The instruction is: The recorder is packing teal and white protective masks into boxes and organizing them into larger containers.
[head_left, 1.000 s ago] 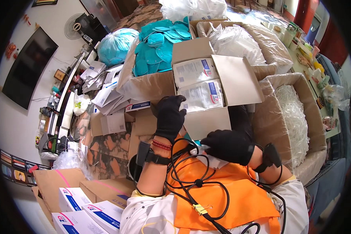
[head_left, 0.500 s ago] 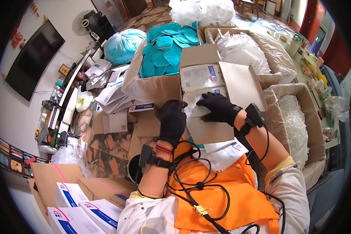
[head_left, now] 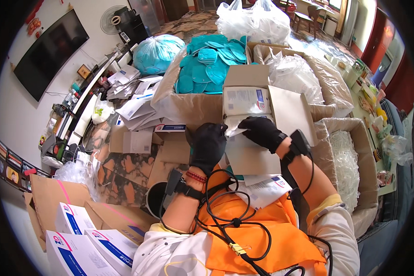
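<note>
An opened carton [head_left: 254, 158] stands in front of me with its flaps spread. Inside, at its far end, lies a white printed packet [head_left: 247, 101]. A second white packet [head_left: 234, 125] sits nearer, between my two black-gloved hands. My left hand [head_left: 209, 146] is closed at the carton's left edge, fingertips pinching the near packet's left side. My right hand [head_left: 263, 133] reaches in over the carton, thumb and fingers closed on the same packet's edge. The fingers partly hide that packet. White printed sheets [head_left: 266, 191] lie on my orange apron below the carton.
Behind the carton is a lined box of teal pads [head_left: 211, 62]; a box of clear plastic bags [head_left: 292, 76] stands beside it. To the right is a box of white stringy material [head_left: 345, 161]. White boxes [head_left: 80, 257] fill the lower left. Black cables [head_left: 237, 221] hang across my apron.
My right hand has drawn back from lying flat over the near packet to a pinch at its edge. My left hand has come closer to it. The view has shifted slightly.
</note>
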Demonstrator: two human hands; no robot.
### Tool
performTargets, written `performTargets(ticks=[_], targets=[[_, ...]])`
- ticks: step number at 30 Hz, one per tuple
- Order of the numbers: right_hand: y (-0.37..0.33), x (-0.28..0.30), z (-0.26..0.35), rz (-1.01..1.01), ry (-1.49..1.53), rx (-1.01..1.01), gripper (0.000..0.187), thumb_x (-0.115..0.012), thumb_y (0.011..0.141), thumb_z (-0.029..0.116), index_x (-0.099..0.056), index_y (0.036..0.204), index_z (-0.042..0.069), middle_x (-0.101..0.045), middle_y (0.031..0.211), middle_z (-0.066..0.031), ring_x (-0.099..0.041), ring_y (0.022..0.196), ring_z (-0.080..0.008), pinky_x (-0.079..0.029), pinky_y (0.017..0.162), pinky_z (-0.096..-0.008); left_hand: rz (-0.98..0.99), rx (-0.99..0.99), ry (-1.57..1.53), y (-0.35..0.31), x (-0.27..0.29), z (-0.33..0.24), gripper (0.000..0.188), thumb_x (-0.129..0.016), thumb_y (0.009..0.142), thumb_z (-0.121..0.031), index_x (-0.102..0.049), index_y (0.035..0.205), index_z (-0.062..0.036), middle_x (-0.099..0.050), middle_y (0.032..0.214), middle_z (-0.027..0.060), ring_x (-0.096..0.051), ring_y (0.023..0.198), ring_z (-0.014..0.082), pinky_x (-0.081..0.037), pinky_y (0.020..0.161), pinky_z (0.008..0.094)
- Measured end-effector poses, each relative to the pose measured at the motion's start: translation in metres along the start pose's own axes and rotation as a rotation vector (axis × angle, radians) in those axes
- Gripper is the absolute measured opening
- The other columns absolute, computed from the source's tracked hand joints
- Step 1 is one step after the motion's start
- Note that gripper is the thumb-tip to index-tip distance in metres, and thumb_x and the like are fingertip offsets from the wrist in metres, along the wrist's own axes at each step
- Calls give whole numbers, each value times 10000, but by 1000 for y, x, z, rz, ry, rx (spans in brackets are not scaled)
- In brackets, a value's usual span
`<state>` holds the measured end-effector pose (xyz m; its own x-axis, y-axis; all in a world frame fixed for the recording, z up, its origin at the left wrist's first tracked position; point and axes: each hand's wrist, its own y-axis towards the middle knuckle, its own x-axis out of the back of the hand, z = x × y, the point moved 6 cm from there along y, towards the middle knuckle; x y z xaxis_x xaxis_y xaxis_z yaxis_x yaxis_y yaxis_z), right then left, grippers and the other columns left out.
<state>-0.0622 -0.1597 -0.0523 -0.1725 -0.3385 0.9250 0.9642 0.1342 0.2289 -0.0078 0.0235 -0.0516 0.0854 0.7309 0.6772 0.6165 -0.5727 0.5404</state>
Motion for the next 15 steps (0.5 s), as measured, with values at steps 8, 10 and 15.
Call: performTargets(ticks=[8, 10, 15], targets=[[-16, 105, 69, -286, -16, 22, 124, -667, 845, 188, -725, 915, 105, -691, 790, -139, -682, 734, -345, -553, 676, -420, -69, -10, -408, 24, 42, -55, 242, -777, 812, -200, -683, 986, -61, -679, 892, 140, -682, 794, 309, -523, 682, 393], [-22, 110, 71, -260, 92, 72, 166, -663, 885, 237, -717, 928, 87, -693, 816, -155, -678, 772, -360, -552, 696, -413, -30, -38, -392, 28, 42, -63, 217, -760, 830, -210, -688, 974, -65, -685, 876, 141, -682, 758, 304, -522, 661, 383], [-29, 97, 63, -69, 269, 28, 219, -637, 911, 284, -729, 945, 88, -698, 842, -170, -673, 811, -369, -547, 707, -408, 127, 12, -429, 26, 33, -74, 164, -698, 884, -199, -704, 885, -35, -700, 776, 147, -681, 685, 265, -499, 609, 329]])
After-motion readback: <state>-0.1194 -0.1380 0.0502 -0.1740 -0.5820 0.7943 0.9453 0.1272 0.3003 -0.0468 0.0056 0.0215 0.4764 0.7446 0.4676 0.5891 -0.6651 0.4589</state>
